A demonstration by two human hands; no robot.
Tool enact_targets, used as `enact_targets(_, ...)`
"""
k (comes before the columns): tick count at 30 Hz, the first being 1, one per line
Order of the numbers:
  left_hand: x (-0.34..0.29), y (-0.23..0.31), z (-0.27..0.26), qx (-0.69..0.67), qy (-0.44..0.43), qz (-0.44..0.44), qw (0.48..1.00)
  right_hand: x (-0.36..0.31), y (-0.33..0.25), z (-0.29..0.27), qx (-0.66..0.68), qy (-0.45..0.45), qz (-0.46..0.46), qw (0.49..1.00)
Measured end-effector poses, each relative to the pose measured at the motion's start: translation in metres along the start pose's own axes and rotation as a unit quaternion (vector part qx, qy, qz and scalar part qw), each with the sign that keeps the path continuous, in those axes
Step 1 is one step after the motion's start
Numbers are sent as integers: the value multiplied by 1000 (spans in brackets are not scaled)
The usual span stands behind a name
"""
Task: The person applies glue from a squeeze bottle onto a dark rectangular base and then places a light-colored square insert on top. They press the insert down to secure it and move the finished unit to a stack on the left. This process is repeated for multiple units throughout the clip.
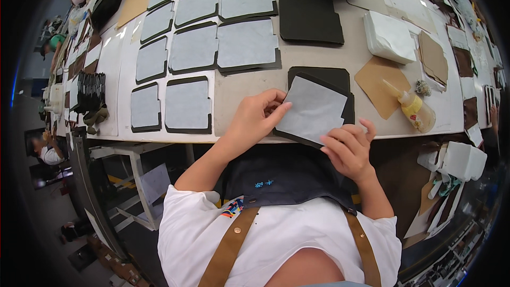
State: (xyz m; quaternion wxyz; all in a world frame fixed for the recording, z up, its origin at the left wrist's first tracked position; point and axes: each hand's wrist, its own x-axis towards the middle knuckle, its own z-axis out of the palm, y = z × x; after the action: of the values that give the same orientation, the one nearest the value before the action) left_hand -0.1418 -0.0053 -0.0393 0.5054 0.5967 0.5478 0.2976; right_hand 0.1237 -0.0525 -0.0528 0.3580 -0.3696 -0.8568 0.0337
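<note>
A dark panel with a light grey sheet (312,107) on top lies tilted at the table's front edge. Beneath it shows another dark panel (344,81). My left hand (258,112) pinches the tilted panel's left edge between thumb and bent fingers. At its lower right corner, my right hand (349,149) has thumb and index finger closed on the edge, its other fingers curled loosely. Left of my hands, several like grey-faced panels (188,103) lie in rows, each with a dark border showing around the grey.
Behind the work stands a stack of black panels (309,19). To the right are a white stack of sheets (389,36), a tan sheet (380,86), brown pieces (433,57) and a yellow-labelled squeeze bottle (416,110). A black bundle (90,93) sits far left.
</note>
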Motion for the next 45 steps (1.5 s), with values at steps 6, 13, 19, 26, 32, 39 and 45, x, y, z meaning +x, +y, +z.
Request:
enact_targets(6,17,10,-50,89,168,96,977,-5,29,-29,-87,104,107,985)
enact_targets(13,73,-27,-120,-64,200,29,977,-22,52,-53,-203,153,166,953)
enact_targets(19,58,-33,-113,255,266,30,929,-50,80,-81,-347,169,232,893)
enact_targets(26,44,-25,-93,458,227,255,821,-99,127,-95,-55,217,477,850)
enact_targets(32,34,-30,-41,471,89,238,845,-92,137,-107,120,162,566,799)
enact_targets(39,50,-16,-42,444,154,285,836,-105,151,-103,301,380,465,741)
enact_targets(45,64,-9,-48,503,136,306,796,-89,134,-104,453,465,418,636)
